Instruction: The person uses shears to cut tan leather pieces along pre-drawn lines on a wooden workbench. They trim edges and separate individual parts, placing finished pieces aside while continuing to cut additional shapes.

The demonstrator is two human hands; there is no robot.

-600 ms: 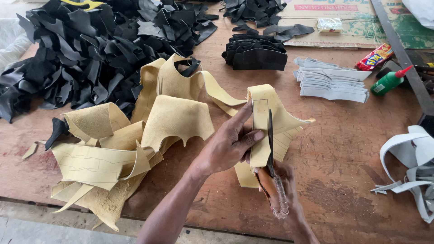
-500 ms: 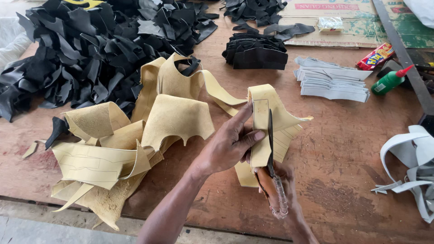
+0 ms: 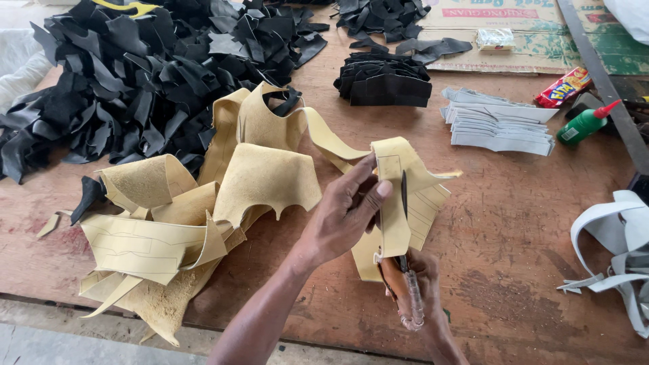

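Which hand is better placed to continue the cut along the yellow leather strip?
The right hand: it already holds the scissors, with blades at the yellow leather strip. The left hand pinches the strip near its top, so it is probably better suited to steadying it.

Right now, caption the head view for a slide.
Left hand steadies tan leather while right hand cuts it with scissors.

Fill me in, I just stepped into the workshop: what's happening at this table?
A person is cutting a strip of tan leather with scissors. The left hand pinches the strip upright while the right hand works the scissors, blades along the strip. More tan pieces lie on the wooden table, with a heap of black scraps behind, a stack of black cut pieces, grey cut pieces and a green bottle to the right.
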